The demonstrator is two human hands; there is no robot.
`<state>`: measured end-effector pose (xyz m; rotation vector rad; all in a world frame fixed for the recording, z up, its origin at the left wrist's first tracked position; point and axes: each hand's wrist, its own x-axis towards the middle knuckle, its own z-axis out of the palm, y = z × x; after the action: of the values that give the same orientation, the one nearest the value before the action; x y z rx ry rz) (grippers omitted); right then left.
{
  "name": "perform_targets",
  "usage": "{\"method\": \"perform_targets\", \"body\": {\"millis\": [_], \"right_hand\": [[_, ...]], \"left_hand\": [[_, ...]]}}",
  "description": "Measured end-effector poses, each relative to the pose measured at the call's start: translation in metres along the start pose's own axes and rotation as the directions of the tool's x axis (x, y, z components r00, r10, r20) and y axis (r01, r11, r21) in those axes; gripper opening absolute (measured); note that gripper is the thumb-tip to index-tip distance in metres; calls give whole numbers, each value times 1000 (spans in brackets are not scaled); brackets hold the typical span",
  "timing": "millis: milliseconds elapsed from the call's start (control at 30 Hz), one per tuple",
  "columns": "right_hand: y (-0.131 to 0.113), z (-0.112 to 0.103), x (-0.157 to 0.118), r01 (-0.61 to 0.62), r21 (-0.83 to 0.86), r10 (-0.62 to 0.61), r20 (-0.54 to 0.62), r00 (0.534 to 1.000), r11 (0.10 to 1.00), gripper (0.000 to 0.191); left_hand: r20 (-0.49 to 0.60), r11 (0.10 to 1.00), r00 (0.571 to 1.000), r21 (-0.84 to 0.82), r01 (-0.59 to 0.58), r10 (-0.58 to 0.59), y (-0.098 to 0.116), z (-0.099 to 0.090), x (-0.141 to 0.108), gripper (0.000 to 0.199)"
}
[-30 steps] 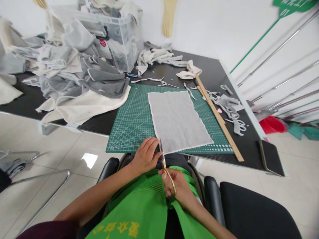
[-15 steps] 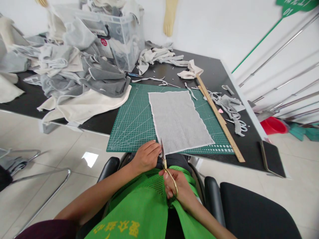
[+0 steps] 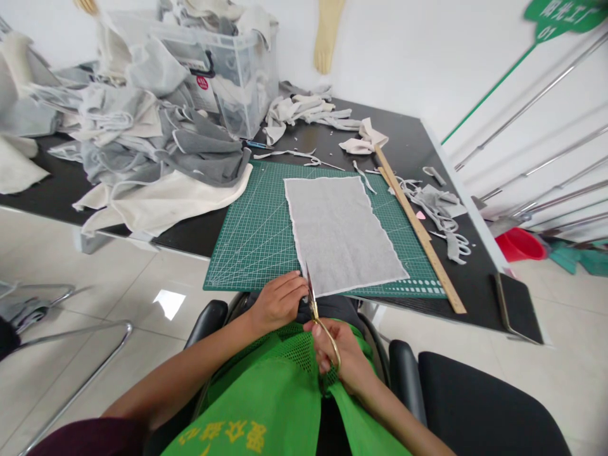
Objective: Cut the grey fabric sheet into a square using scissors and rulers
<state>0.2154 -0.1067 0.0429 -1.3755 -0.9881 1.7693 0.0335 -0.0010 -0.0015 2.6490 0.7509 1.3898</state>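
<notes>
A light grey rectangle of cloth [image 3: 339, 231] with a pale, slightly wavy edge lies flat on a green cutting mat [image 3: 251, 234]. Its near left corner reaches the table's front edge, where my left hand [image 3: 280, 301] pinches it with closed fingers. My right hand [image 3: 339, 351] is wrapped round the handles of gold-handled scissors [image 3: 314, 310] over my lap. Their blades point away from me and lie along that corner, right beside my left fingertips. Whether the blades are parted is too small to tell.
On the mat's right side lies a wooden ruler [image 3: 418, 228], with fabric scraps and white-handled scissors [image 3: 458, 244] beyond it. A pile of grey and cream cloth [image 3: 156, 139] and a clear plastic bin [image 3: 242, 82] occupy the left. A phone [image 3: 517, 307] rests at the right corner.
The view has shifted very slightly. Both hands, the scissors and the cloth keep practically the same positions.
</notes>
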Motion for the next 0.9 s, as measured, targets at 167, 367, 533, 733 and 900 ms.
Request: {"method": "perform_targets", "body": {"millis": [167,367,533,733,900], "right_hand": [[-3,3,3,18,-38,-19,-10,1000,999,54],[-5,5,3,12,-47,-14,-27,1000,999,52],[-6,7,3,8,-46,-10,-25,1000,999,54],[-4,6,4,9,-53,-9,2,1000,999,53],[-4,3,3,11,-89,-10,10,1000,996,52]], "left_hand": [[1,1000,1000,3,13,-13,-2,1,-4,29],[-12,1000,1000,4,10,-10,-1,1,-4,28],[-6,1000,1000,17,20,-20,0,3,-2,29],[12,1000,1000,-6,23,-23,-1,4,-4,29],[-15,999,999,-7,42,-42,2,2,-1,26]]}}
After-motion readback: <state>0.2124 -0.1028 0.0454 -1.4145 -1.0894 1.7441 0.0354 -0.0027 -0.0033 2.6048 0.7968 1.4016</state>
